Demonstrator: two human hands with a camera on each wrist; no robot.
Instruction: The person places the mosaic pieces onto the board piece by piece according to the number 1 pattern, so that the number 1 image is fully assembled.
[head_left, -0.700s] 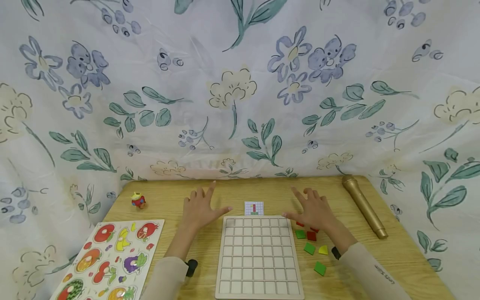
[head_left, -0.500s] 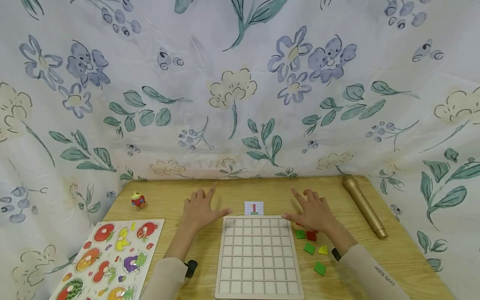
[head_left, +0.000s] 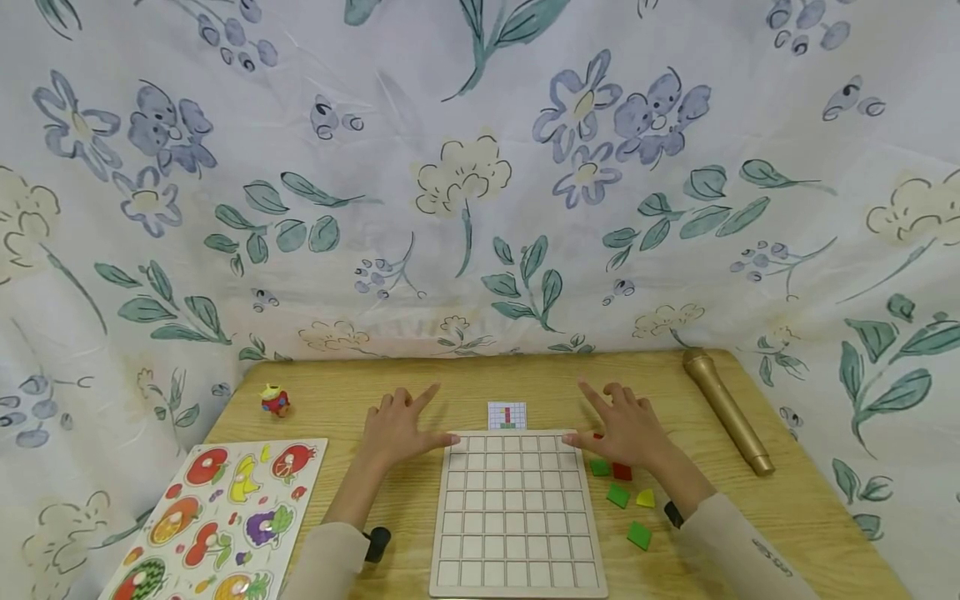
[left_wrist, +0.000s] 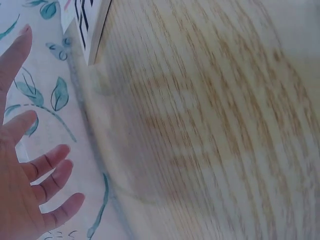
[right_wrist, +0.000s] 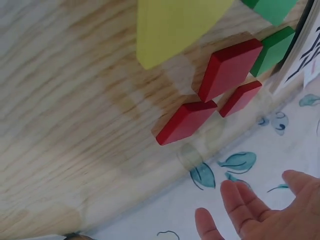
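Note:
A pale wooden grid board (head_left: 517,502) lies flat in the middle of the table. My left hand (head_left: 393,429) is at its far left corner, thumb over the edge and fingers spread. At the far right corner my right hand (head_left: 630,427) mirrors it, thumb over the board's edge. Neither hand holds anything; whether the thumbs touch the board I cannot tell. Just behind the board sits a small card (head_left: 507,415) printed with a coloured grid pattern. Red tiles (right_wrist: 227,70), green tiles (head_left: 618,496) and a yellow piece (head_left: 645,498) lie beside and partly under my right hand.
A fruit puzzle board (head_left: 225,517) lies at the left. Behind it stands a small toy figure (head_left: 275,401). A gold microphone (head_left: 727,410) lies at the right of the wooden table (head_left: 810,533). A floral curtain (head_left: 465,250) hangs along the table's back edge.
Both hands have come slightly down and closer to the board, and their thumbs now overlap its far corners. The view has shifted a little. The tiles and card have stayed in place.

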